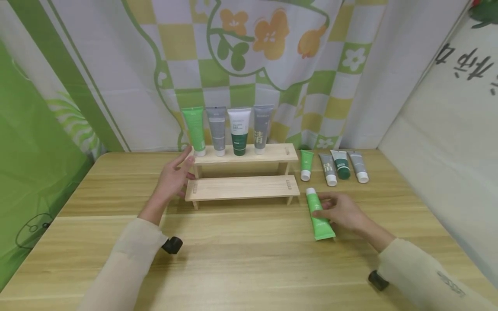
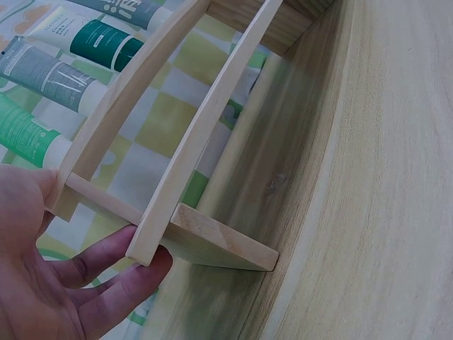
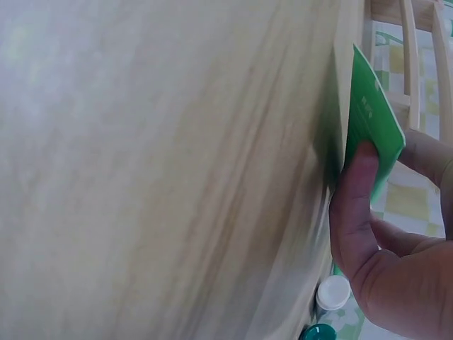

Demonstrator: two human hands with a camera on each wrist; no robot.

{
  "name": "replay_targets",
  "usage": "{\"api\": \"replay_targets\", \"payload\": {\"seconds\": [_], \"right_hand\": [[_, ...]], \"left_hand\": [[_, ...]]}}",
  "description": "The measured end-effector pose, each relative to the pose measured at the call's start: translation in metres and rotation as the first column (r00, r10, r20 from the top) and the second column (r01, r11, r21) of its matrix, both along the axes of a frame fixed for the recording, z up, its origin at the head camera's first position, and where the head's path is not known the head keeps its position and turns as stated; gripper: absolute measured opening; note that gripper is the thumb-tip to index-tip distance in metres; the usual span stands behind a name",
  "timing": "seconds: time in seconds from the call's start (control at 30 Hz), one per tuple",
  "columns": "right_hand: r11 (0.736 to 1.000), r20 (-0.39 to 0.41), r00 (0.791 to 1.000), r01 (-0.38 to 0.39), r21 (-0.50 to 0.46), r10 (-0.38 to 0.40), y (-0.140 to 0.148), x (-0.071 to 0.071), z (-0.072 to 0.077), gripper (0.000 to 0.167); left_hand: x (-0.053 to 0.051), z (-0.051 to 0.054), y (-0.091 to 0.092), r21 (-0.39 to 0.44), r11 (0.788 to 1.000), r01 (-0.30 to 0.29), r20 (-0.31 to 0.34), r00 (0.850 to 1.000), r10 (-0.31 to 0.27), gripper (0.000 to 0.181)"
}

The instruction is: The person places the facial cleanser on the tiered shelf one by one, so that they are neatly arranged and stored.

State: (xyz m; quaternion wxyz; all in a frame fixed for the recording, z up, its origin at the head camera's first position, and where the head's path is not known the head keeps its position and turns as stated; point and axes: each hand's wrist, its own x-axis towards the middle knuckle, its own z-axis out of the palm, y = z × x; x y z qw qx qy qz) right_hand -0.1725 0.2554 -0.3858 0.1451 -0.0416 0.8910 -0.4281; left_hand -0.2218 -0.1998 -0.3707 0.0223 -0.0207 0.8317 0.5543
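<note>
A two-tier wooden rack (image 1: 241,188) stands near the back of the table. My left hand (image 1: 171,179) is at its left end; in the left wrist view the fingers of that hand (image 2: 78,276) touch the end of the rack (image 2: 205,127). My right hand (image 1: 344,211) pinches a green tube (image 1: 320,218) with a white cap pointing away, right of the rack. The right wrist view shows my right hand (image 3: 396,241) with the thumb against the flat end of the green tube (image 3: 369,117).
On the upper tier stand a green tube (image 1: 195,129), a grey tube (image 1: 217,129), a white-and-green tube (image 1: 239,129) and another grey tube (image 1: 262,128). Several smaller tubes, one green (image 1: 306,164), lie at the back right. A patterned curtain (image 1: 249,82) hangs behind.
</note>
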Motion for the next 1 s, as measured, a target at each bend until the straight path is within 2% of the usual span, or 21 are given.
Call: {"api": "replay_targets", "payload": {"seconds": [0.2,0.4,0.47,0.63,0.83,1.0], "right_hand": [[1.0,-0.041,0.999,0.005,0.023,-0.004,0.005,0.0,0.003,0.064],[0.991,0.015,0.998,0.06,-0.121,-0.058,0.009,-0.002,0.011,0.064],[0.987,0.019,0.998,0.069,-0.143,-0.067,0.011,-0.003,0.014,0.065],[0.986,-0.014,0.997,0.073,-0.15,-0.076,0.017,-0.003,0.019,0.066],[0.986,-0.011,0.997,0.071,-0.151,-0.074,0.02,-0.003,0.025,0.067],[0.982,-0.008,0.997,0.072,-0.173,-0.074,0.021,-0.002,0.028,0.06]], "left_hand": [[0.0,-0.001,0.0,-0.001,1.0,0.0,-0.008,1.0,0.0,0.06],[0.001,0.0,0.001,0.001,1.0,0.001,-0.01,1.0,-0.001,0.06],[0.001,0.0,0.001,0.0,1.0,0.002,-0.013,1.0,-0.002,0.061],[0.002,0.001,0.002,-0.004,1.0,0.008,-0.023,1.0,-0.008,0.06],[0.002,0.001,0.002,-0.006,1.0,0.008,-0.03,1.0,-0.008,0.058],[0.002,0.002,0.002,-0.009,1.0,0.006,-0.028,1.0,-0.006,0.06]]}}
